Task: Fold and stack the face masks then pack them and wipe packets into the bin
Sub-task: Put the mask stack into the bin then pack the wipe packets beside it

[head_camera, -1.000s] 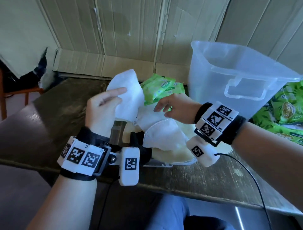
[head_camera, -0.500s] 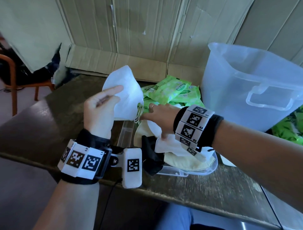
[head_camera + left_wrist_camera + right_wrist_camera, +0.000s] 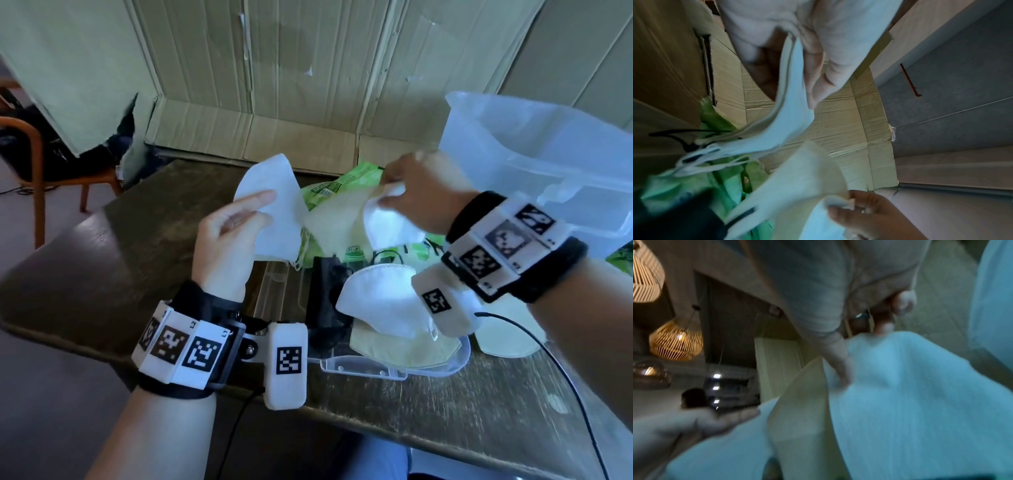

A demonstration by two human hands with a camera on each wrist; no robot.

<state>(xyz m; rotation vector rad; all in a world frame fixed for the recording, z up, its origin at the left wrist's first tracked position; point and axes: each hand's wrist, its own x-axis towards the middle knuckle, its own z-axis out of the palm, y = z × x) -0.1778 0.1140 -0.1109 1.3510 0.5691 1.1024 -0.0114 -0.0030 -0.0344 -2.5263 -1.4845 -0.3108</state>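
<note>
1. Left hand: raised above the table, thumb stretched flat along the front of a white mask, fingers behind it. Left wrist view shows the mask's edge pinched between thumb and fingers. Mask is upright, folded in half, ear loops hanging off its lower edge.
2. Right hand: up at about the same height, to the right of the left hand, fingertips clamped on the top corners of two masks at once: a pale yellow mask and a second white mask. Both hang below the hand, off the table.
3. The yellow one spans the gap between the hands; its left edge is just beside or touching the left hand's mask, cannot tell which.
4. Below the right wrist: a clear tray on the table, holding a loose white mask on top of more yellow masks. A black mask sits at the tray's left end, just right of the left wrist.
5. Another yellow mask lies flat on the table outside the tray, under the right forearm.
6. Behind both hands: green wipe packets piled on the table, partly hidden by the held masks.
7. Right of the right hand: the translucent bin, upright, open top. Contents not readable.
8. Far left of the left hand: a wooden chair. Cardboard lines the wall behind.
</note>
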